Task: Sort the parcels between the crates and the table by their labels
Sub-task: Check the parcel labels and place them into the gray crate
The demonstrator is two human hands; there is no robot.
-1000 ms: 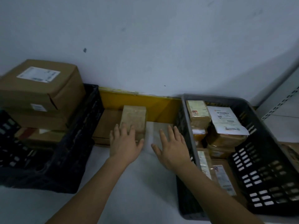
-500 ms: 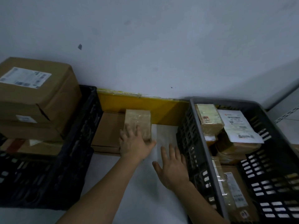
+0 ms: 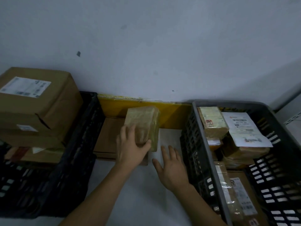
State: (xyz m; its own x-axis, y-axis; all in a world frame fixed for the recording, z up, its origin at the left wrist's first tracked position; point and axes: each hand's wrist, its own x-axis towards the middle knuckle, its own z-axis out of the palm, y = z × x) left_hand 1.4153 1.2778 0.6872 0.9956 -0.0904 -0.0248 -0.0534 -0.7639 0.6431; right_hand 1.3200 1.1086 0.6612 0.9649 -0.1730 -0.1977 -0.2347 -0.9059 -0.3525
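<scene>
A table (image 3: 138, 193) stands against the wall (image 3: 162, 46), with one crate (image 3: 78, 144) at its left edge and another crate (image 3: 203, 152) at its right edge. Between them, at the table's back edge, a small parcel (image 3: 143, 124) lies on a flat box (image 3: 107, 137). Big boxes (image 3: 35, 101) are stacked in the left crate; labelled parcels (image 3: 213, 123) fill the right one.

Dim, bluish light all over, no clear source showing. The wall (image 3: 162, 46) fades to murky grey, darker at the right edge. Detail is soft, label print unreadable. Wide-angle bending curves the black crate (image 3: 78, 160) outward.
</scene>
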